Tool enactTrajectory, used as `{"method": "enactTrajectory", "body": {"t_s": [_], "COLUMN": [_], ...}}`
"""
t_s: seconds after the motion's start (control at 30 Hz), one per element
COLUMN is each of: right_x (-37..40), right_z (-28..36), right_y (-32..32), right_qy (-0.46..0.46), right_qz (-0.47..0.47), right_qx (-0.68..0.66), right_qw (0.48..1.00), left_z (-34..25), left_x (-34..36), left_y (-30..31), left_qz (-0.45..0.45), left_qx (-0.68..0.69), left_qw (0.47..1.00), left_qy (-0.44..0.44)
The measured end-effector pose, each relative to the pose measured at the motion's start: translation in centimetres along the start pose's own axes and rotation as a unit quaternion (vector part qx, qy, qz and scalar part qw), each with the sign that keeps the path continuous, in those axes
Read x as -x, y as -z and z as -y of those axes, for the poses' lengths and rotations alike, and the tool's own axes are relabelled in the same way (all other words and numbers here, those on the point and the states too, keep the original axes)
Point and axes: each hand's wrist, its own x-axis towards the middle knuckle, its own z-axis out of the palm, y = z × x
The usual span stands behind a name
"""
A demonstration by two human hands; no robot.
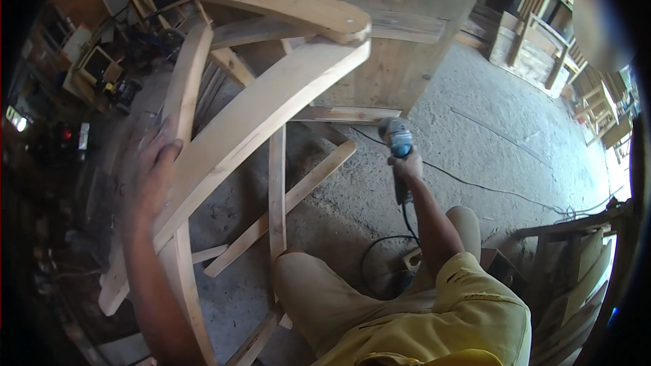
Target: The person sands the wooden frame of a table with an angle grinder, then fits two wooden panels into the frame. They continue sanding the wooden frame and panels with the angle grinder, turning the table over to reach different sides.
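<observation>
My left hand (pixel 157 163) is at the left, its fingers closed on a wooden frame (pixel 251 112) of pale curved boards, at an upright piece beside the broad diagonal board. My right hand (pixel 407 165) grips a blue and grey power tool (pixel 399 137), held over the floor to the right of the frame and apart from it. A cord hangs from the tool's lower end. Another curved board (pixel 271 5) lies across the top of the frame. Thinner crossed slats (pixel 278 190) stand below it.
A large wooden panel (pixel 380 74) stands behind the frame. Cords (pixel 488 191) run over the concrete floor (pixel 475 135). Wooden chair frames (pixel 542 41) are at the upper right, and a slatted wooden piece (pixel 583 285) at the lower right. Clutter fills the dark left side.
</observation>
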Motion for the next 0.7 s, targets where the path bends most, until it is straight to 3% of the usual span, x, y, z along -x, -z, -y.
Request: {"method": "enactTrajectory", "body": {"t_s": [0.17, 0.47, 0.57, 0.7], "right_x": [-2.8, 0.1, 0.2, -2.6], "right_z": [3.4, 14.3, 15.0, 11.1], "right_y": [-1.8, -14.6, -14.2, -11.4], "right_qy": [-0.013, 0.083, 0.066, 0.033], "right_qz": [0.038, 0.162, 0.181, 0.171], "right_qx": [0.061, 0.207, 0.205, 0.151], "right_qw": [0.997, 0.961, 0.960, 0.973], "left_z": [0.7, 0.2, 0.8, 1.1], "left_x": [-0.1, 0.2, 0.1, -0.1], "left_y": [-0.1, 0.1, -0.1, -0.1], "left_qz": [-0.014, -0.020, -0.016, -0.011], "left_qx": [-0.005, -0.002, 0.004, 0.005], "left_qw": [1.000, 1.000, 1.000, 1.000], "left_qy": [0.007, 0.006, 0.003, -0.009]}}
